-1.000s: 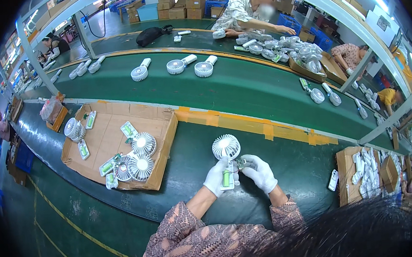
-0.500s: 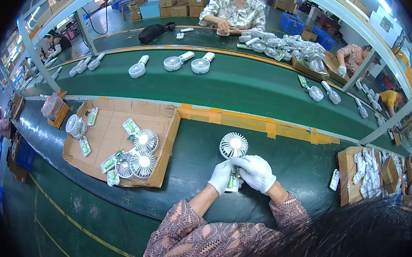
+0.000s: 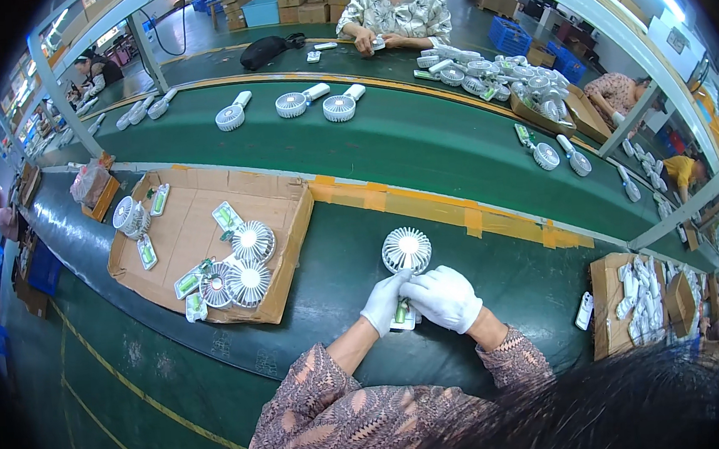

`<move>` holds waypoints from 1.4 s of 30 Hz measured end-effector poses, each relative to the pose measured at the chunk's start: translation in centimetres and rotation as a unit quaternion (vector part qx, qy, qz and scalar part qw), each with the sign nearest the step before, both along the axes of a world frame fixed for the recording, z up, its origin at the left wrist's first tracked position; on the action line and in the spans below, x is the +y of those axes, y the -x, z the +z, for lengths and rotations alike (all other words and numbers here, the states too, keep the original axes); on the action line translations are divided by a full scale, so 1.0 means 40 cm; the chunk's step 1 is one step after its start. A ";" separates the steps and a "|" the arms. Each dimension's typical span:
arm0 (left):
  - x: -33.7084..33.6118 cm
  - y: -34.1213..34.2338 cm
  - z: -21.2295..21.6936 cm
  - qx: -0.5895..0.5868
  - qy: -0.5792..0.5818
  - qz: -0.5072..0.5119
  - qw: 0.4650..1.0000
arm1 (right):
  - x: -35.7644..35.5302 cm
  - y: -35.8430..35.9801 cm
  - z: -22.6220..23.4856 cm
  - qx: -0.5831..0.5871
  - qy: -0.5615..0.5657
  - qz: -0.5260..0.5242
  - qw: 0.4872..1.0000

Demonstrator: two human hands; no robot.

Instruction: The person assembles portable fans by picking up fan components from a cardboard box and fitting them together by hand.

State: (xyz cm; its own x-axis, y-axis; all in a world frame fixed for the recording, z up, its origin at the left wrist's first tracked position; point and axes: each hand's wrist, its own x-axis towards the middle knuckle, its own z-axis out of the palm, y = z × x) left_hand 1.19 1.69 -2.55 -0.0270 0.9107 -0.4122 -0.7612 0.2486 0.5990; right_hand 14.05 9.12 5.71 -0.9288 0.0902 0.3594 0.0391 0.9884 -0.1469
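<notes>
"White gloves cover both of your hands; what is in the grip?"

"One white fan (image 3: 406, 249), straight in front of me. My left hand (image 3: 384, 306) holds it by the handle, narrow, fingers folded in; my right hand (image 3: 444, 299) bends over the same spot from three o'clock, fingertips mostly hidden, so whether they pinch anything I cannot tell."

"How does it sit?"

"Its round ribbed head points to twelve, above the dark green table (image 3: 495, 257). Toward six, part of the handle shows below my fingers, with a green cell (image 3: 402, 309) in it."

"And around you?"

"Between nine and ten, a shallow cardboard tray (image 3: 188, 216). Three fan heads (image 3: 248, 282) crowd its near right corner, with handle shells (image 3: 189, 285) beside them. At three, a white piece (image 3: 584, 310) lies just beside a cardboard box (image 3: 602, 291) of white parts (image 3: 641, 296)."

"Farther out?"

"Yellow tape (image 3: 357, 194) edges the table at twelve, then comes a green belt (image 3: 421, 149) with three fans (image 3: 291, 105) toward eleven. Beyond it, at twelve, sits a co-worker (image 3: 394, 9) in a patterned shirt; a heap of fans (image 3: 478, 70) lies between twelve and one."
</notes>
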 end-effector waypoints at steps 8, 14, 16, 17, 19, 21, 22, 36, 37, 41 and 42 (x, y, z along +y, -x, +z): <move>0.002 0.012 0.008 -0.028 0.032 -0.037 0.998 | 0.018 -0.018 -0.038 -0.009 0.080 -0.058 0.995; 0.005 0.008 -0.005 -0.056 0.022 -0.033 0.998 | 0.034 -0.012 -0.048 0.026 0.232 -0.095 0.968; 0.004 0.006 -0.003 -0.052 0.007 -0.031 0.998 | 0.039 -0.007 -0.057 0.015 0.210 -0.102 0.972; 0.004 0.006 -0.002 -0.049 0.001 -0.032 0.998 | 0.040 -0.004 -0.060 0.005 0.189 -0.110 0.976; 0.004 0.006 -0.002 -0.046 -0.005 -0.031 0.998 | 0.040 0.004 -0.069 0.011 0.203 -0.130 0.970; 0.003 0.008 -0.003 -0.023 -0.010 -0.035 0.999 | 0.041 0.006 -0.076 0.016 0.218 -0.149 0.964; 0.003 0.006 -0.001 -0.023 -0.011 -0.034 0.999 | 0.045 0.000 -0.079 0.020 0.233 -0.141 0.962; -0.002 0.003 -0.007 0.026 -0.008 -0.050 0.998 | 0.028 0.020 -0.083 -0.061 0.055 -0.094 0.992; 0.002 0.002 -0.007 0.026 -0.009 -0.054 0.998 | 0.024 0.021 -0.083 -0.061 0.055 -0.098 0.992; 0.002 0.002 -0.009 -0.004 -0.026 -0.053 0.998 | 0.021 0.026 -0.071 -0.037 -0.020 -0.043 0.998; 0.004 0.004 -0.014 -0.007 -0.028 -0.051 0.998 | 0.024 0.028 -0.060 -0.046 0.001 -0.040 0.998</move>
State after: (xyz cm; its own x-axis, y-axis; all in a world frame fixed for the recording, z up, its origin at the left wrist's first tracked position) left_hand 1.02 1.85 -3.12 0.0716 0.9299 -0.3608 -0.7421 0.2914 0.6037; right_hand 12.94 10.08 3.31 -0.9475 0.1665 0.2731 0.1316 0.9812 -0.1415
